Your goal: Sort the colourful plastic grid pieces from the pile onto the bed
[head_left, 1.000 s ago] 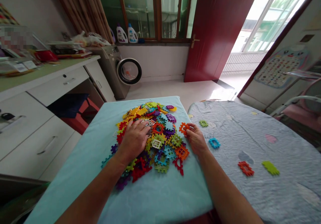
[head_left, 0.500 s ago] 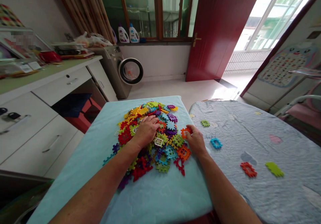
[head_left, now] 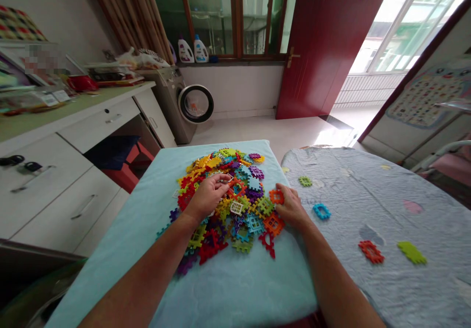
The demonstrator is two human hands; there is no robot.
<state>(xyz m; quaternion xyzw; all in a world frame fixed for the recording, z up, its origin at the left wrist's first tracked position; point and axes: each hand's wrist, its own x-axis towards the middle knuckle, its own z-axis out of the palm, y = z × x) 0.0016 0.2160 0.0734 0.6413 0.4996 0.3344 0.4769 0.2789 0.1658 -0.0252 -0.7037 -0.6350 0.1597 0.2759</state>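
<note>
Picking away in the head view: the left hand [head_left: 209, 198] has pulled back from covering the pile [head_left: 225, 212], fingertips now at an orange-red frame [head_left: 242, 187], can't tell if gripped. Right hand [head_left: 290, 205] still pinches an orange square [head_left: 273, 197] over the worktop [head_left: 235, 289], so sorting looks two-handed imo.

No text legible; print on white bottles [head_left: 200, 53] and wall chart [head_left: 419, 100] too small.

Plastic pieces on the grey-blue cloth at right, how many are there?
4: green piece farthest away, blue piece nearer, red piece nearer still, lime piece right of that. The right forearm may hide more.
</note>
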